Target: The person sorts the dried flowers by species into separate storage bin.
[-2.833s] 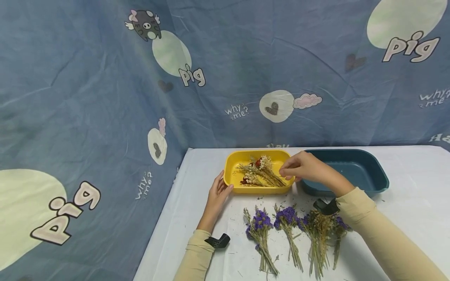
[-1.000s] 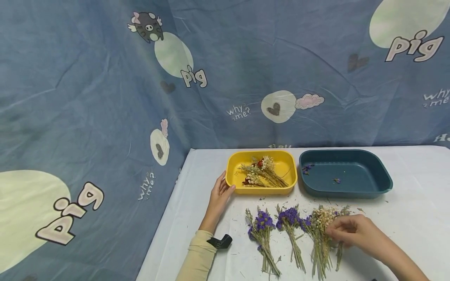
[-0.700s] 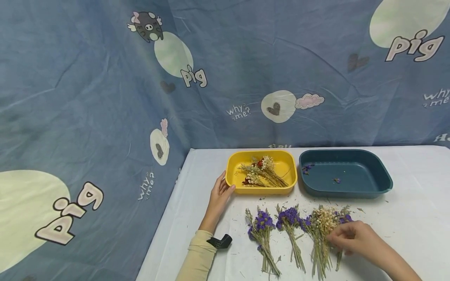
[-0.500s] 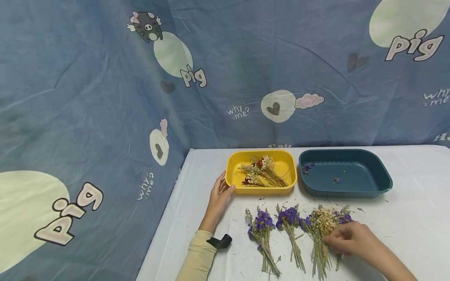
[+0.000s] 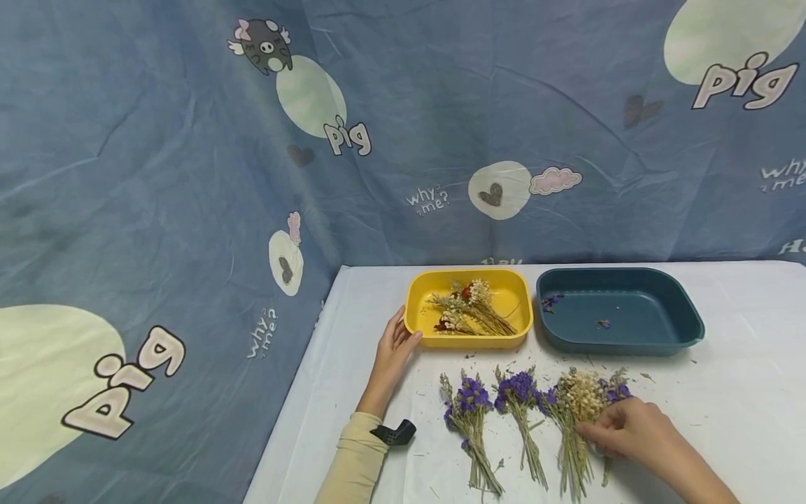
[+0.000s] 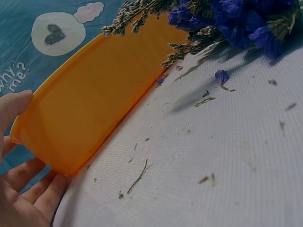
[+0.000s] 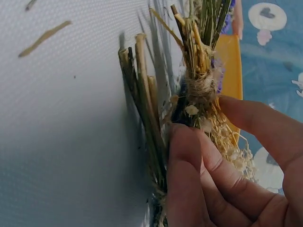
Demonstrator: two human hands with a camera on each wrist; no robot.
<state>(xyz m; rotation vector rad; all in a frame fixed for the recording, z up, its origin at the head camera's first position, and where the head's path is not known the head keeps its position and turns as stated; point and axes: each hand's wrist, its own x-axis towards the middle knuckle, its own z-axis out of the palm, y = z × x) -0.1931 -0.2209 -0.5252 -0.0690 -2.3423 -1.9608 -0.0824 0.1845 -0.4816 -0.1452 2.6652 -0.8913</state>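
Observation:
My left hand (image 5: 392,353) grips the near-left corner of a yellow tray (image 5: 469,341); in the left wrist view the thumb is at the rim and the fingers are at the lower corner. Bunches of dried cream and red flowers (image 5: 475,297) lie in that tray. On the right, my right hand (image 5: 632,430) pinches a bunch of dried cream flowers (image 5: 581,393). The right wrist view shows thumb and forefinger on either side of it, just by the twine binding (image 7: 201,87). Another bunch's stems (image 7: 139,90) lie beside the fingers.
A dark teal tray (image 5: 620,346) with a few purple petals stands right of the yellow one. Purple flower bunches (image 5: 472,395) lie in a row on the white tablecloth (image 5: 352,336) among plant crumbs. A blue printed cloth (image 5: 403,231) hangs behind.
My right hand has moved from above the yellow tray's right end down to the cream flower bunch, then slightly left along it. The left hand has stayed at the yellow tray's corner.

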